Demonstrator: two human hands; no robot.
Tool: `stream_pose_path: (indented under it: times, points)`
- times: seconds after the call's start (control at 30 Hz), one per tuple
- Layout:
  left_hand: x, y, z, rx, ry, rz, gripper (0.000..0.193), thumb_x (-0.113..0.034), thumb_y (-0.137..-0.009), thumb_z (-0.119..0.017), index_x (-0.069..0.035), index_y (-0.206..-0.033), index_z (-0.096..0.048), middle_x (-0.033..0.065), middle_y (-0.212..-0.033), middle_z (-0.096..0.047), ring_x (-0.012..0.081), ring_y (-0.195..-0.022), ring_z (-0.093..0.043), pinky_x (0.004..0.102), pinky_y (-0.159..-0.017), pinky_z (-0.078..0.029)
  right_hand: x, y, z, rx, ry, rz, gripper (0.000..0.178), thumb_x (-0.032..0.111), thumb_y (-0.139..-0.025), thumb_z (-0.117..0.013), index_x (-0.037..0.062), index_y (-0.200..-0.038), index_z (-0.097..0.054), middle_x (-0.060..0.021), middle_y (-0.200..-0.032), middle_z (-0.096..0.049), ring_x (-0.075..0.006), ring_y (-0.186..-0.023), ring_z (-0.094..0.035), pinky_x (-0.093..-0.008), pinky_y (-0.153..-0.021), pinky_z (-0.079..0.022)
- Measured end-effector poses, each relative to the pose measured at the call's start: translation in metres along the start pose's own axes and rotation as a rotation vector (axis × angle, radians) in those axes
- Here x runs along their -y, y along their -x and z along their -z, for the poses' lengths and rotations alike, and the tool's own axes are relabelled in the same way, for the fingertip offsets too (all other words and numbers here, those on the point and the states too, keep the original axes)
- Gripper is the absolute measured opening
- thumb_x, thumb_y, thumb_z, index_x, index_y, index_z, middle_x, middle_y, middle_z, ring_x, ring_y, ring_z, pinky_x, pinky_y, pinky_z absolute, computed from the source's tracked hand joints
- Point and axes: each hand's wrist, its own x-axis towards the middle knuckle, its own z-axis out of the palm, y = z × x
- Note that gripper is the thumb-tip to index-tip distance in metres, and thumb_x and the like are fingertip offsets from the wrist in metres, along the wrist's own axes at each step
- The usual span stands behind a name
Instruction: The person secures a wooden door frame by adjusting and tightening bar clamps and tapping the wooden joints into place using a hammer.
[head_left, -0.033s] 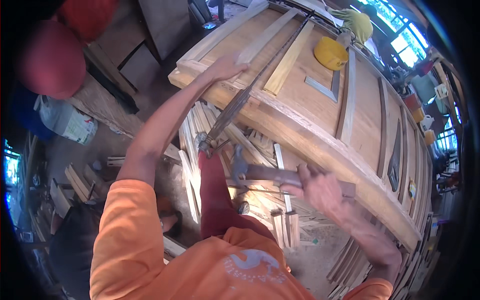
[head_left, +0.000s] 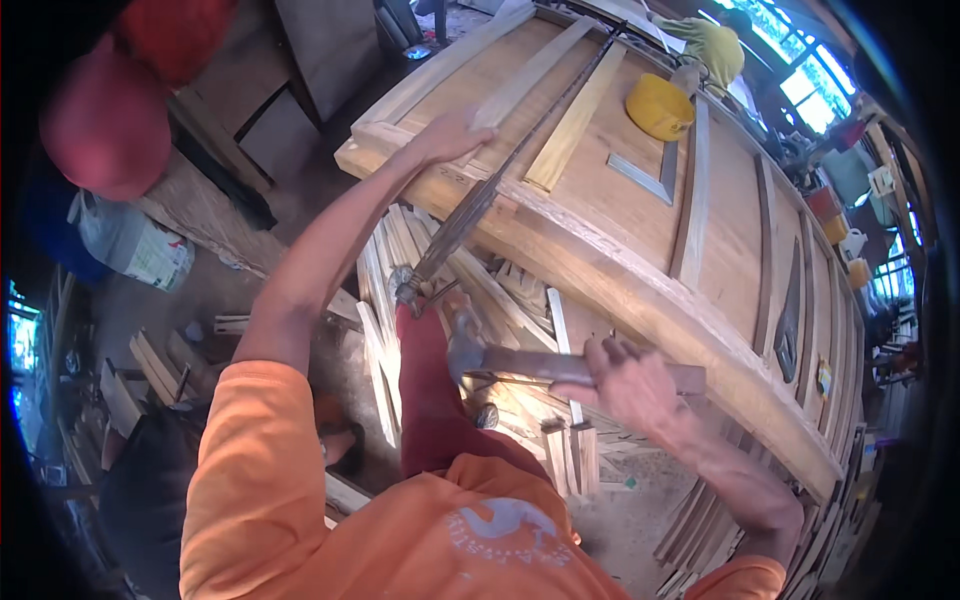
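My right hand (head_left: 637, 392) grips the wooden handle of a hammer (head_left: 535, 364). The hammer's head points left, beside my dark red trouser leg and below the front edge of a large wooden frame (head_left: 600, 262). My left hand (head_left: 455, 138) lies on the frame's near left corner, fingers stretched over a slat, holding nothing. Just right of that hand, a long metal bar clamp (head_left: 470, 215) runs across the frame. Its screw end juts past the near edge, close to my knee.
On the frame stand a yellow container (head_left: 660, 108), a metal try square (head_left: 645, 178) and a dark hand saw (head_left: 790, 318). Wood offcuts (head_left: 510, 300) lie heaped beneath. A white bucket (head_left: 150, 255) is at the left. Another person in a yellow top (head_left: 715, 50) is at the far side.
My right hand and the hammer have shifted slightly left and down, bringing the hammer's head nearer my leg. My left hand stays in place on the frame.
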Motion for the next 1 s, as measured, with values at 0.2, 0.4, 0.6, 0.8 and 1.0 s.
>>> stream_pose_path:
  times: [0.2,0.4,0.6,0.8,1.0]
  points:
    - [-0.014,0.009,0.006,-0.014,0.01,0.053,0.078,-0.058,-0.097,-0.064,-0.002,-0.151,-0.052,0.0262,-0.14,-0.064,0.0387,-0.131,-0.061,0.0433,-0.113,-0.044,0.006,0.01,-0.007,-0.014,-0.007,0.405,0.071,0.074,-0.089,-0.065,0.0033,-0.088,-0.061,-0.0115,-0.071,-0.062,-0.0302,-0.063,-0.069,-0.04,-0.053,-0.056]
    - [-0.008,0.006,0.007,0.033,-0.003,0.107,0.082,-0.064,-0.098,-0.056,-0.002,-0.152,-0.051,0.0285,-0.143,-0.062,0.041,-0.135,-0.058,0.0439,-0.114,-0.042,0.025,-0.008,0.025,-0.072,-0.163,0.457,0.071,0.074,-0.09,-0.064,0.0032,-0.087,-0.061,-0.011,-0.069,-0.06,-0.0286,-0.061,-0.068,-0.0383,-0.051,-0.054]
    - [-0.008,0.006,-0.003,0.038,-0.015,0.064,0.084,-0.065,-0.099,-0.053,0.001,-0.152,-0.05,0.0295,-0.145,-0.06,0.042,-0.137,-0.056,0.0446,-0.115,-0.04,-0.027,-0.071,0.053,0.138,0.155,-0.267,0.07,0.072,-0.094,-0.063,0.0019,-0.093,-0.064,-0.0143,-0.062,-0.063,-0.0289,-0.052,-0.068,-0.0408,-0.046,-0.054]
    - [-0.011,0.004,0.001,0.035,-0.019,0.183,0.089,-0.067,-0.1,-0.049,0.001,-0.157,-0.04,0.0323,-0.148,-0.056,0.0445,-0.139,-0.054,0.0465,-0.118,-0.039,-0.062,-0.015,0.037,-0.363,-0.051,-0.273,0.071,0.069,-0.098,-0.061,-0.0028,-0.098,-0.064,-0.0221,-0.066,-0.067,-0.0401,-0.055,-0.069,-0.0479,-0.05,-0.053]
    - [-0.008,0.001,0.003,-0.109,0.068,0.124,0.09,-0.061,-0.101,-0.056,0.007,-0.156,-0.037,0.0354,-0.149,-0.054,0.044,-0.142,-0.052,0.0462,-0.119,-0.04,-0.197,0.01,0.035,-0.389,-0.23,-0.824,0.066,0.058,-0.103,-0.061,-0.0071,-0.097,-0.064,-0.0282,-0.073,-0.068,-0.0454,-0.07,-0.071,-0.0522,-0.065,-0.054]
